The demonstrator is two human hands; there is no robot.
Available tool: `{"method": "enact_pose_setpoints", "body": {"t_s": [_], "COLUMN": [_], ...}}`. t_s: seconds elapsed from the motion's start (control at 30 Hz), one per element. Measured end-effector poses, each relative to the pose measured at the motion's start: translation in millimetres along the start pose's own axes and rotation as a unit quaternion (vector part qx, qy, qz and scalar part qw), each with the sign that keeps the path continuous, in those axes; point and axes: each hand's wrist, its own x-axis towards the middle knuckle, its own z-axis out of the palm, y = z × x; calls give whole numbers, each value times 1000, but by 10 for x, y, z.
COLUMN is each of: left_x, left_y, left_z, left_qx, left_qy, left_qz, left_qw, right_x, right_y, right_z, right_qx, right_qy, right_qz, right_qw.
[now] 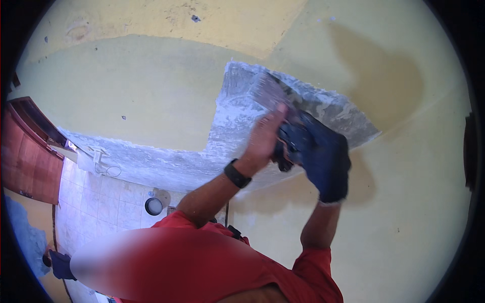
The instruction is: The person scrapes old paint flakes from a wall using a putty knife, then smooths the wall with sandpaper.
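Note:
A broad flat-bladed scraper point(271, 91), blurred by motion, lies against a bare grey patch point(231, 117) on the painted wall. My right hand point(324, 151), in a dark blue glove, is closed around its dark handle. My left hand point(263, 138) is bare, with a black band on the wrist. Its fingers are at the base of the blade, and it appears to grip the tool from the left; the far fingers are hidden. Ragged paint edges border the patch, which reaches across the wall corner.
A stripped grey strip point(151, 163) runs along the lower wall to a white electrical box point(97, 155) with a loose cable. On the tiled floor point(108, 200) stands a round bucket point(153, 206). A reddish wooden door point(32, 155) is at the far left. Yellow-green wall point(409, 212) rises at the right.

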Motion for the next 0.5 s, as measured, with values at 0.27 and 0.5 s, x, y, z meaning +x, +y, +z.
{"method": "enact_pose_setpoints", "body": {"t_s": [0.27,0.5], "left_x": [-14,-35], "left_y": [180,123], "left_z": [-225,-48], "left_qx": [10,-1], "left_qy": [23,-16], "left_qz": [20,-22], "left_qw": [999,1000], "right_x": [45,-39], "right_y": [-203,-135], "right_z": [197,132], "right_qx": [-9,-5], "right_qy": [-20,-8], "right_qz": [101,54], "right_qw": [995,998]}}
